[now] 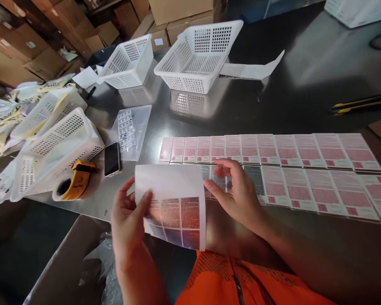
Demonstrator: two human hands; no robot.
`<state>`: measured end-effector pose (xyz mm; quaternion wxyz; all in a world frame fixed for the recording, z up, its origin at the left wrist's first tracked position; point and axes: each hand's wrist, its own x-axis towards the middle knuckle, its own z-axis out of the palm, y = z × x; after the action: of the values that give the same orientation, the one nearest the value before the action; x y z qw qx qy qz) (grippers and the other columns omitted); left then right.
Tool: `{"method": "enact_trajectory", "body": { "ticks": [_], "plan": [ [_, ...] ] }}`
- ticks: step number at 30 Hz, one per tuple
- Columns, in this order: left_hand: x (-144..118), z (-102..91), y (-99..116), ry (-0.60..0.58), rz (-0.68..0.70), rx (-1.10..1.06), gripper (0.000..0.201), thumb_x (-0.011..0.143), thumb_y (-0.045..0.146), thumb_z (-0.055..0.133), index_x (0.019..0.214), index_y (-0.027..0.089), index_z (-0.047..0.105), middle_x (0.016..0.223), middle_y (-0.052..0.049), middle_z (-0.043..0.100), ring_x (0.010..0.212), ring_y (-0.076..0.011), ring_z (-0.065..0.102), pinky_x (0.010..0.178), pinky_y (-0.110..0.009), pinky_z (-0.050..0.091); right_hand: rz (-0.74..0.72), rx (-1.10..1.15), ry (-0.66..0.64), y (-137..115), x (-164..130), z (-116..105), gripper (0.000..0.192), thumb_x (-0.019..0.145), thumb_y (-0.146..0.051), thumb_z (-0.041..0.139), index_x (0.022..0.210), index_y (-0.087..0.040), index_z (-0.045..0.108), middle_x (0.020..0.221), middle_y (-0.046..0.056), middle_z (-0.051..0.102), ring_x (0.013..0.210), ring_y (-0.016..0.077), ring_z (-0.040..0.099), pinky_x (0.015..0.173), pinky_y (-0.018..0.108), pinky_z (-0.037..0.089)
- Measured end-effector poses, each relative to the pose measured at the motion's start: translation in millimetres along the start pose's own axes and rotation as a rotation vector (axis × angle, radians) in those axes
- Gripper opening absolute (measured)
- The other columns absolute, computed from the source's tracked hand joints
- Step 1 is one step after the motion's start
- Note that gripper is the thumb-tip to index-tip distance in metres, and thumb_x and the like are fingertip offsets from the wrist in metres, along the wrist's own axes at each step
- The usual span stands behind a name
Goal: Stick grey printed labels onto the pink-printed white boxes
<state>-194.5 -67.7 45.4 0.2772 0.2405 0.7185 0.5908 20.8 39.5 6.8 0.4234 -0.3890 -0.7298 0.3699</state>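
Note:
My left hand pinches the left side of a sheet of labels, thumb on top. The sheet is white along its top strip, with rows of reddish printed labels below, and it curves down at its lower edge. To its right, my right hand hovers with fingers apart and holds nothing that I can see. Beyond it lie two rows of flat rectangular packs; many bear white and pink labels. A few dark packs in the nearer row, partly behind my right hand, show no pink label.
White perforated baskets stand at the back, another basket at the left. A phone, a tape dispenser and a clear bag with a sticker sheet lie nearby. A yellow-black cutter lies right. An open carton sits below.

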Motion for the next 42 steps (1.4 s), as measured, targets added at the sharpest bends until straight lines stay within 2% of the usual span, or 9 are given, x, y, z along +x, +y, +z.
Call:
{"method": "enact_trajectory", "body": {
  "ticks": [5, 9, 14, 20, 27, 30, 32, 38, 42],
  "plan": [
    [-13, 13.7, 13, 0.093, 0.128, 0.007, 0.072, 0.074, 0.031, 0.081, 0.138, 0.026, 0.049, 0.106, -0.005, 0.071, 0.085, -0.0135, 0.069, 0.072, -0.02, 0.055, 0.158, 0.401, -0.367, -5, -19, -9, 0.089, 0.086, -0.029, 0.073, 0.155, -0.027, 0.016, 0.107, 0.007, 0.072, 0.085, 0.0193, 0.072, 0.068, 0.031, 0.062],
    [-26, 20.3, 16, 0.031, 0.046, 0.145, 0.091, 0.074, 0.044, 0.08, 0.15, 0.027, 0.033, 0.104, -0.008, 0.068, 0.075, -0.0146, 0.068, 0.062, -0.022, 0.054, 0.037, 0.243, -0.214, -5, -19, -20, 0.046, 0.087, -0.023, 0.07, 0.132, -0.028, 0.06, 0.112, 0.005, 0.074, 0.086, 0.0186, 0.072, 0.074, 0.032, 0.062],
    [-40, 19.5, 17, -0.082, 0.016, 0.315, 0.112, 0.062, 0.042, 0.088, 0.153, 0.039, 0.023, 0.136, -0.01, 0.052, 0.065, -0.0105, 0.064, 0.059, -0.027, 0.057, 0.092, 0.164, -0.109, -2, -17, -40, 0.036, 0.081, -0.018, 0.076, 0.116, -0.024, 0.071, 0.094, 0.002, 0.077, 0.076, 0.017, 0.07, 0.069, 0.03, 0.06],
    [-49, 37.5, 28, -0.233, 0.502, 0.833, 0.056, 0.08, 0.044, 0.074, 0.133, 0.036, 0.058, 0.123, -0.007, 0.054, 0.098, -0.0239, 0.059, 0.085, -0.04, 0.051, 0.029, 0.081, -0.108, -7, -22, -60, 0.018, 0.081, -0.018, 0.077, 0.099, -0.022, 0.075, 0.081, 0.002, 0.069, 0.07, 0.0155, 0.064, 0.061, 0.029, 0.052],
    [-56, 76.2, 50, -0.219, 0.994, 1.014, 0.041, 0.075, 0.052, 0.078, 0.101, 0.023, 0.067, 0.144, -0.016, 0.045, 0.136, -0.0413, 0.038, 0.107, -0.054, 0.032, -0.111, 0.103, -0.105, -12, -26, -98, 0.006, 0.084, -0.021, 0.074, 0.09, -0.023, 0.074, 0.099, 0.006, 0.064, 0.092, 0.0182, 0.063, 0.076, 0.029, 0.053],
    [-55, 86.6, 56, -0.432, 0.951, 0.938, 0.026, 0.083, 0.046, 0.072, 0.08, 0.021, 0.063, 0.089, -0.005, 0.069, 0.082, -0.02, 0.066, 0.07, -0.029, 0.049, -0.052, 0.213, -0.157, -14, -31, -118, 0.005, 0.089, -0.021, 0.069, 0.092, -0.02, 0.072, 0.082, 0.001, 0.07, 0.073, 0.0127, 0.064, 0.063, 0.023, 0.048],
    [-54, 94.3, 60, -0.563, 0.854, 0.971, 0.027, 0.085, 0.042, 0.07, 0.07, 0.021, 0.059, 0.055, 0.004, 0.056, 0.048, -0.0117, 0.051, 0.046, -0.025, 0.038, 0.03, 0.237, -0.142, -13, -35, -128, 0.005, 0.088, -0.023, 0.07, 0.091, -0.019, 0.073, 0.075, 0.0, 0.07, 0.067, 0.011, 0.063, 0.058, 0.021, 0.045],
    [-57, 134.1, 70, -0.786, 0.948, 1.071, 0.034, 0.083, 0.034, 0.07, 0.115, 0.025, 0.066, 0.117, -0.005, 0.071, 0.115, -0.0322, 0.059, 0.09, -0.044, 0.046, 0.256, 0.224, -0.176, 2, -42, -140, 0.006, 0.084, -0.021, 0.071, 0.08, -0.017, 0.074, 0.07, -0.001, 0.068, 0.062, 0.0099, 0.057, 0.054, 0.02, 0.04],
    [-61, 162.7, 70, -1.081, 0.61, 1.085, 0.018, 0.094, 0.031, 0.053, 0.099, 0.026, 0.069, 0.088, 0.001, 0.074, 0.078, -0.0206, 0.066, 0.066, -0.033, 0.044, 0.314, 0.233, -0.218, 14, -47, -147, 0.01, 0.083, -0.027, 0.073, 0.087, -0.018, 0.076, 0.067, -0.002, 0.065, 0.058, 0.0089, 0.052, 0.051, 0.02, 0.037]
  ]
}}
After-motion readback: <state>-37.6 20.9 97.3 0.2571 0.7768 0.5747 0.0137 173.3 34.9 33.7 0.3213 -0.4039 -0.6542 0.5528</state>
